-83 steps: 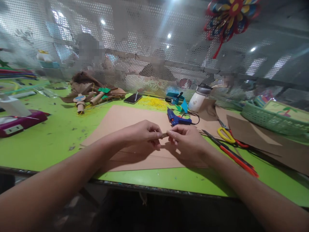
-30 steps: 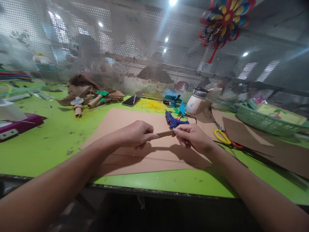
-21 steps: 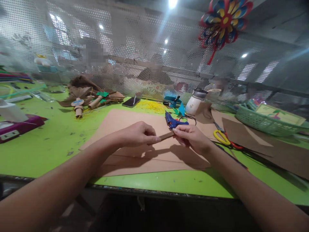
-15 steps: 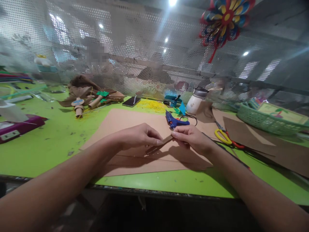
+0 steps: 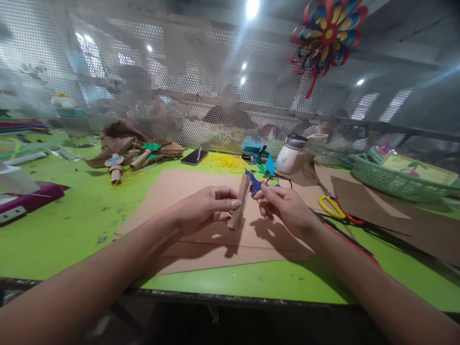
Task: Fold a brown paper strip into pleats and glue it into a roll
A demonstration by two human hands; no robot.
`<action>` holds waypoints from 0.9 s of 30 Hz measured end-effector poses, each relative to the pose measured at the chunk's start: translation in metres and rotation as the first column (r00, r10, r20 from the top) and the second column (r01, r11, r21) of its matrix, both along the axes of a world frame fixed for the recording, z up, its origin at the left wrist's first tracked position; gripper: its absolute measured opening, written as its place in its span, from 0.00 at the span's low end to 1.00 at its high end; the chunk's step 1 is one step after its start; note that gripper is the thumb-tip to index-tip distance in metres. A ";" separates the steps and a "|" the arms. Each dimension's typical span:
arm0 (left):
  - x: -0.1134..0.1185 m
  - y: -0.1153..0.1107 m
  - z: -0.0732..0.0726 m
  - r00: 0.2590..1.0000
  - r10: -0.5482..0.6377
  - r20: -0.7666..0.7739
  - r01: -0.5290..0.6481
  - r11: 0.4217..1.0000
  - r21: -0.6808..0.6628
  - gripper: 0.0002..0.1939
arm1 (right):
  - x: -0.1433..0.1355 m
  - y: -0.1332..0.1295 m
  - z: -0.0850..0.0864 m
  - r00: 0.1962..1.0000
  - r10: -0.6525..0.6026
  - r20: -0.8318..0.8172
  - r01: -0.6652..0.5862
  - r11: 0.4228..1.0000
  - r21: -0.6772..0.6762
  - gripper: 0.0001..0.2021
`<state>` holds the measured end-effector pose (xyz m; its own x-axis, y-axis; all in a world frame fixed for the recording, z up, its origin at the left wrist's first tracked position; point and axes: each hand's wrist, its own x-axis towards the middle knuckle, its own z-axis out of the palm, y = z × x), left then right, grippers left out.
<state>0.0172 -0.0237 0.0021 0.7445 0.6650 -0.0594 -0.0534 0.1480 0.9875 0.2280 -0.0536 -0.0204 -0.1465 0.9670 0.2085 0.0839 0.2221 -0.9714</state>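
My left hand (image 5: pixel 210 206) pinches a narrow folded strip of brown paper (image 5: pixel 240 203), which stands steeply tilted above the large brown paper sheets (image 5: pixel 179 184). To the right of the strip, my right hand (image 5: pixel 282 206) is off it, fingers curled and slightly apart, with nothing seen between them. Just behind the right fingertips lies a blue glue gun (image 5: pixel 254 184), partly hidden by that hand and the strip.
Behind lie a phone (image 5: pixel 194 156), yellow shreds (image 5: pixel 224 163) and a white jar (image 5: pixel 289 153). Scissors (image 5: pixel 332 207), brown paper pieces and a green basket (image 5: pixel 406 179) are at right. Wrapped paper bundles (image 5: pixel 122 143) and a purple power strip (image 5: pixel 32 201) are at left.
My right hand has let go of the strip and moved a little to the right. The strip, held by my left hand, has turned from a shallow slant to nearly upright.
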 end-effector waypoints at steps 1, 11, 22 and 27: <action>-0.001 0.001 -0.001 0.999 0.018 0.026 -0.018 1.000 -0.024 0.08 | 0.000 0.000 0.000 0.999 -0.033 0.013 0.033 0.999 0.001 0.16; -0.006 0.006 -0.003 0.973 0.203 0.111 -0.202 0.979 -0.028 0.11 | 0.001 0.002 0.002 0.975 -0.178 0.131 0.181 0.983 -0.011 0.15; -0.006 0.020 -0.017 0.942 0.314 0.117 -0.306 0.948 -0.081 0.13 | 0.025 0.018 0.000 0.887 -0.400 0.230 0.360 0.912 0.197 0.16; -0.006 0.019 -0.015 0.928 0.357 0.107 -0.351 0.934 -0.070 0.13 | 0.052 0.027 0.009 0.881 -0.367 0.298 0.372 0.927 0.043 0.15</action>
